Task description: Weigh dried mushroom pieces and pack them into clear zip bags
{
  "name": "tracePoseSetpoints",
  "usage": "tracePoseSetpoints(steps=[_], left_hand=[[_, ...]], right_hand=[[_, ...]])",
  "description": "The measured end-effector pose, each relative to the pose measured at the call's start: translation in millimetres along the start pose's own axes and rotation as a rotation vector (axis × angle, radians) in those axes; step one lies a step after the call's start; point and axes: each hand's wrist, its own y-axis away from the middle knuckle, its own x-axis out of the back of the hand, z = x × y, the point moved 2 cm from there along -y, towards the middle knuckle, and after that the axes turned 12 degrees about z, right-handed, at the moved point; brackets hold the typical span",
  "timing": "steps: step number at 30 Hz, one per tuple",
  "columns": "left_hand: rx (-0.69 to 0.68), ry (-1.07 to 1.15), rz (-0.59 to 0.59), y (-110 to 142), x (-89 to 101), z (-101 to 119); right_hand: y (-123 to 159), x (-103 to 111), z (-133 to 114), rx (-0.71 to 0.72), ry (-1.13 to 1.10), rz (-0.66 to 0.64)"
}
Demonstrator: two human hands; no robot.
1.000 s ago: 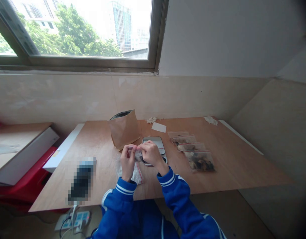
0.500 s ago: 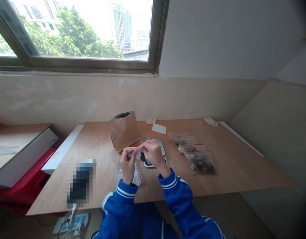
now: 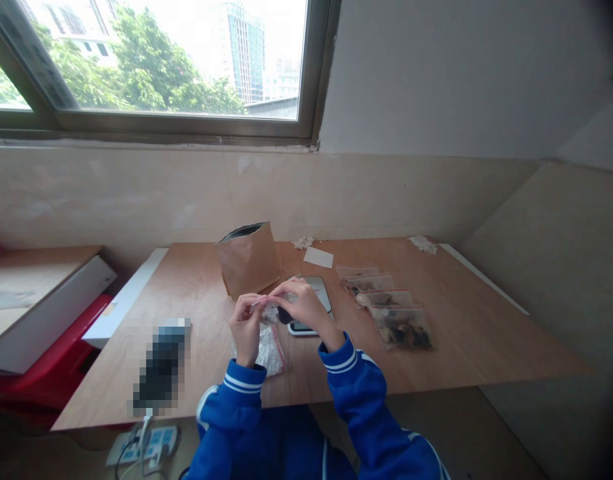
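Note:
Both my hands are raised just above the wooden table (image 3: 466, 333), pinching the top edge of a small clear zip bag (image 3: 267, 308) between them. My left hand (image 3: 246, 327) grips its left end, my right hand (image 3: 301, 303) its right end. Under my hands lies a small pile of clear zip bags (image 3: 270, 350) with red strips. A small digital scale (image 3: 312, 308) sits just behind my right hand, partly hidden by it. An open brown paper bag (image 3: 249, 260) stands behind the scale.
A row of filled zip bags (image 3: 391, 310) with dark contents lies to the right. A white card (image 3: 318, 257) and white scraps (image 3: 422, 243) lie near the wall. A blurred-out object (image 3: 161, 363) rests at the left front; a power strip (image 3: 141, 443) is on the floor.
My hands have lifted slightly and shifted left with the small bag held between them; the left hand moved further left, stretching the bag's top edge.

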Motion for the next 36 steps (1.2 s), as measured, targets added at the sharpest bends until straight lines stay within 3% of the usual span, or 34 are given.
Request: tracePoseSetpoints(steps=[3,8,14,18,31,36], left_hand=[[-0.021,-0.021,-0.024,0,-0.5,-1],[-0.028,-0.034,-0.033,2,-3.4,0],[-0.022,-0.106,-0.042,-3,-1.7,0],[0.061,-0.078,-0.132,-2,-3.2,-2],[0.054,-0.073,-0.172,5,-5.8,-1],[-0.033,-0.132,-0.155,10,-9.2,2]], right_hand=[[-2,-2,1,0.039,0.076,-0.008],[4,-8,5,0.099,0.224,0.097],[15,-6,23,0.050,0.234,0.082],[17,-3,31,0.039,0.225,0.086],[14,0,20,0.196,0.180,0.119],[16,-5,16,0.156,0.256,0.155]])
